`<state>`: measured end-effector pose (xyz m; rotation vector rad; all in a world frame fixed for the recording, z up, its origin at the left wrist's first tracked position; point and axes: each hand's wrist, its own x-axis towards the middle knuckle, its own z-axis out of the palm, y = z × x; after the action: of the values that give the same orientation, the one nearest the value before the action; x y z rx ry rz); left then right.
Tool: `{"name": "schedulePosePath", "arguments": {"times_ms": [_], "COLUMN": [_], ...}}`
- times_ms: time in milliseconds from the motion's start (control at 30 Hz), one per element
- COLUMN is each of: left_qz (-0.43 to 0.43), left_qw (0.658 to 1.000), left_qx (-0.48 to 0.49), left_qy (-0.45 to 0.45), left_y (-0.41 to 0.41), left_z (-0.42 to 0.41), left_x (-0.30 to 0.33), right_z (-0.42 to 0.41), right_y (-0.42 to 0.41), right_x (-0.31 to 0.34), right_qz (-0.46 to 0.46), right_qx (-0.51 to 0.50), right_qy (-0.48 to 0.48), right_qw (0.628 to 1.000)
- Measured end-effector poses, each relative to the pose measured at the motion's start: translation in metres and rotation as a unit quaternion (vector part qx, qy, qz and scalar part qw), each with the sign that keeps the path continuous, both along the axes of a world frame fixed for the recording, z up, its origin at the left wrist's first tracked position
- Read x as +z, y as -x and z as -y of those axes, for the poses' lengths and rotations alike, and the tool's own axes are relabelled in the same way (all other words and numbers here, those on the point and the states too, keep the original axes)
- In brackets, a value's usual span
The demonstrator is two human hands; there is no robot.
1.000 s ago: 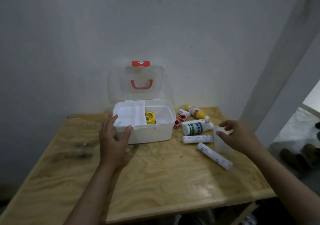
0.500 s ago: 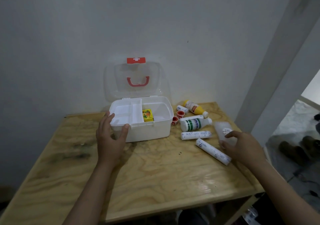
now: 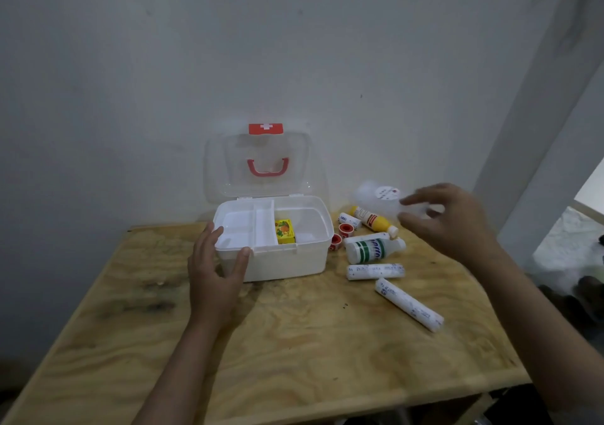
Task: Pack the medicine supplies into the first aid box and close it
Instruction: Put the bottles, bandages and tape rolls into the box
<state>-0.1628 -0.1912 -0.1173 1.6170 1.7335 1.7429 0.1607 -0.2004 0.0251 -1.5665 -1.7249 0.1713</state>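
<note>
The white first aid box point(image 3: 287, 261) stands open on the wooden table point(image 3: 294, 343), its clear lid point(image 3: 228, 170) with a red handle upright against the wall. A small yellow carton point(image 3: 285, 231) lies inside. My left hand point(image 3: 214, 277) grips the box's front left corner. My right hand point(image 3: 447, 222) is raised above the table, holding a clear plastic bag with a round label point(image 3: 380, 197). To the right of the box lie a yellow bottle point(image 3: 372, 222), a white bottle with green stripes point(image 3: 374, 250), two long bandage rolls point(image 3: 376, 271) point(image 3: 408, 303), a short roll point(image 3: 348, 219) and two red tape rolls point(image 3: 345, 228).
A white wall runs right behind the box. A grey pillar point(image 3: 529, 150) rises to the right of the table. Beyond the table's right edge lies floor with dark shoes point(image 3: 585, 290).
My right hand has lifted the clear bag off the table and swung it up and left, above the bottles. My left hand stays on the box.
</note>
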Motion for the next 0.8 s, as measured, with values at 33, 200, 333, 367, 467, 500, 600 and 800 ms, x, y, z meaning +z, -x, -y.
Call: {"name": "schedulePosePath", "arguments": {"times_ms": [33, 200, 333, 367, 467, 500, 600, 800], "left_qz": [0.000, -0.006, 0.001, -0.001, -0.003, -0.003, -0.004, -0.008], "left_qw": [1.000, 1.000, 0.999, 0.999, 0.999, 0.999, 0.999, 0.998], "left_qx": [0.002, 0.013, 0.015, 0.015, 0.016, 0.017, 0.013, 0.020], "left_qy": [0.004, 0.023, 0.031, 0.031, 0.037, 0.040, 0.047, 0.055], "left_y": [-0.001, -0.003, -0.003, -0.003, -0.002, -0.001, -0.001, 0.001], "left_z": [0.001, 0.004, 0.004, 0.004, 0.005, 0.005, 0.004, 0.003], "left_x": [0.001, 0.004, 0.006, 0.006, 0.007, 0.008, 0.008, 0.007], "right_z": [-0.007, -0.044, -0.064, -0.069, -0.087, -0.093, -0.104, -0.115], "right_y": [0.010, 0.064, 0.100, 0.107, 0.117, 0.118, 0.124, 0.139], "right_x": [0.007, 0.019, 0.011, 0.007, -0.005, -0.009, -0.021, -0.047], "right_qz": [0.010, 0.097, 0.156, 0.162, 0.143, 0.132, 0.147, 0.215], "right_qx": [0.031, 0.120, 0.147, 0.155, 0.171, 0.177, 0.204, 0.214], "right_qy": [0.008, 0.063, 0.101, 0.109, 0.138, 0.154, 0.182, 0.178], "right_qw": [0.999, 0.986, 0.972, 0.968, 0.965, 0.963, 0.951, 0.936]}}
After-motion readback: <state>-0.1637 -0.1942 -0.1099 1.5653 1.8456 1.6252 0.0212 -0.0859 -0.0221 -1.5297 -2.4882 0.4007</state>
